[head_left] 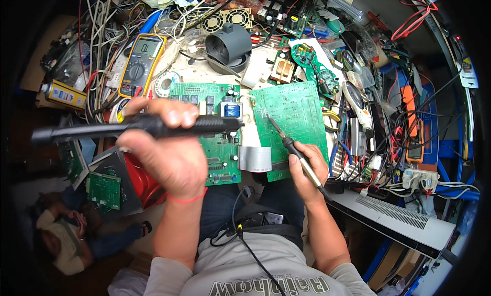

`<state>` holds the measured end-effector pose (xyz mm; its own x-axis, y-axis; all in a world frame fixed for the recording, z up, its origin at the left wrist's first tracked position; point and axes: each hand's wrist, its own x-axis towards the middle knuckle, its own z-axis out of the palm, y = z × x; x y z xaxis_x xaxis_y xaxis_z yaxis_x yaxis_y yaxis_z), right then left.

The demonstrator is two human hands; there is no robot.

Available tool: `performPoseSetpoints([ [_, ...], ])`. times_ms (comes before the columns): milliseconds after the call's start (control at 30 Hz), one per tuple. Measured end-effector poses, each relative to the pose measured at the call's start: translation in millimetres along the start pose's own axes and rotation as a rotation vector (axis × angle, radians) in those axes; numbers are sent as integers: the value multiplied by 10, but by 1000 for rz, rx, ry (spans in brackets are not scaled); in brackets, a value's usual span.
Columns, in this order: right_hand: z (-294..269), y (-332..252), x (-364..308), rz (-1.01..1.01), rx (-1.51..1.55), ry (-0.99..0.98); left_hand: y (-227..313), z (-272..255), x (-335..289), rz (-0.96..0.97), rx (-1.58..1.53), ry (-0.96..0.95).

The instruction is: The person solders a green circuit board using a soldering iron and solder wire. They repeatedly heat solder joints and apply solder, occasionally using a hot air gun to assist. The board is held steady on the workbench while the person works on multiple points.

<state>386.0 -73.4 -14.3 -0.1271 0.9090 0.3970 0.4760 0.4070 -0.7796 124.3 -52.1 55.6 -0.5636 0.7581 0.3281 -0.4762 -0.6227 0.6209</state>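
My right hand [310, 172] grips a soldering iron [300, 156] like a pen. Its tip rests at or just above the solder side of a green circuit board [299, 117], near the upper left part. My left hand [171, 148] is raised above the bench, fingers wrapped round a long black tool [148, 125] with a thick grip; motion blur hides its exact kind. Beneath that hand lies a second green circuit board [217, 165], component side up, with a blue transformer [232, 110]. A grey ribbon cable [254, 159] joins the two boards.
A yellow multimeter [141, 66] lies at the far left. Behind the boards stands a dark grey cylindrical part [228, 44]. Tangled wires [99, 30] and loose parts crowd the back and right. Small boards [104, 189] lie at left, near a seated person [64, 229].
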Motion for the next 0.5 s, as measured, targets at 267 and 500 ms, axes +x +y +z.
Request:
performPoseSetpoints([
  [267,8,-22,19,-19,-39,-20,-711,151,5,1,65,56],
  [500,9,-11,32,-37,-52,-30,-825,123,-11,-7,97,80],
])
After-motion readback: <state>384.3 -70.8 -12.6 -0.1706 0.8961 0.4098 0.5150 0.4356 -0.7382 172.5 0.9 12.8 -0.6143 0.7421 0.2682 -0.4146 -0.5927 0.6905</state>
